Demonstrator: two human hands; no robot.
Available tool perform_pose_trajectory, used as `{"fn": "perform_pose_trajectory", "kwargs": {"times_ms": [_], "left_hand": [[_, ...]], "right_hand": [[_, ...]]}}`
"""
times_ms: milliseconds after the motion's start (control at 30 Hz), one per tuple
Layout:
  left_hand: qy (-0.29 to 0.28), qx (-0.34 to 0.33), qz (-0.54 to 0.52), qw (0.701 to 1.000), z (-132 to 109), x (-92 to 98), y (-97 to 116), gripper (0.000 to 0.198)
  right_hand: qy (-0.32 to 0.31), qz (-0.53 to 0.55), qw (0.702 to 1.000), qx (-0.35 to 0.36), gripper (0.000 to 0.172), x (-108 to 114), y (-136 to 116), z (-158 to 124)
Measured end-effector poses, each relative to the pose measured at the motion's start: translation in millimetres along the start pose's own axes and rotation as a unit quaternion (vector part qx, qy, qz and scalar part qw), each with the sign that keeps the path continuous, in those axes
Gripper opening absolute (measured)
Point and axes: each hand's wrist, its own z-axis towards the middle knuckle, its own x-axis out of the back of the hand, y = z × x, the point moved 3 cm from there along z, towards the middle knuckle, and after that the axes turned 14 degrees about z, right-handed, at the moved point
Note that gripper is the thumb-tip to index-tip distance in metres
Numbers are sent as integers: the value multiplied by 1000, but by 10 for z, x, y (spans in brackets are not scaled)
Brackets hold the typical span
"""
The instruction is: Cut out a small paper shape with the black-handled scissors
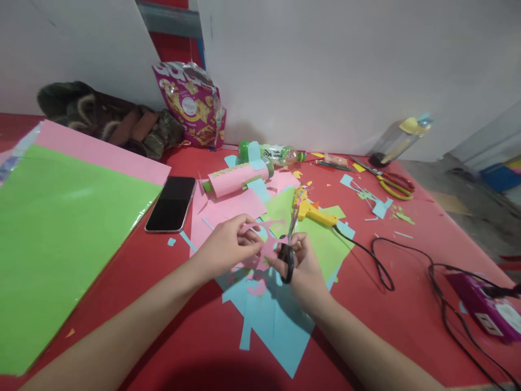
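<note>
My left hand (232, 245) pinches a cut piece of pink paper (268, 248) above the middle of the table. My right hand (302, 269) grips small black-handled scissors (290, 260) by the finger loops, their blades pointing away from me beside the paper. Whether the blades touch the paper I cannot tell. Under both hands lie blue paper sheets (280, 331) with pink scraps on them. Just past the scissors rests a yellow glue gun (317, 214) on green paper (337, 251). Behind my left hand lies a roll wrapped in pink paper (238, 180) with green ends.
A black phone (171, 203) and large green sheets (73, 228) lie left. At the back are a snack bag (191, 106), a green bottle (277, 153) and a camouflage bundle (118, 122). Larger scissors (393, 184) lie right, near a purple power strip (486, 307) with black cables (385, 271).
</note>
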Motion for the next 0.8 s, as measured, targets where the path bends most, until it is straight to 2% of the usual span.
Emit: {"fn": "perform_pose_trajectory", "kwargs": {"times_ms": [100, 167, 200, 267, 333, 400, 500, 800], "left_hand": [[72, 22, -64, 995, 48, 37, -65, 29], [122, 21, -48, 991, 60, 61, -92, 27], [118, 22, -31, 992, 62, 53, -99, 24], [50, 18, 4, 999, 58, -7, -93, 19], [-30, 2, 37, 999, 35, -97, -65, 22], [-70, -15, 32, 997, 3, -185, -31, 24], [-61, -49, -3, 997, -35, -293, 20, 22], [11, -64, -42, 997, -66, -425, 4, 25]], "right_hand": [[36, 27, 998, 36, 43, 36, -28, 35], [52, 42, 996, 55, 41, 54, -41, 49], [56, 48, 995, 62, 40, 61, -45, 53], [60, 55, 994, 74, 40, 70, -52, 53], [60, 57, 994, 77, 40, 74, -51, 47], [61, 60, 993, 76, 40, 74, -42, 40], [58, 67, 993, 76, 39, 69, -20, 30], [33, 93, 994, 56, 39, 52, 24, -6]]}}
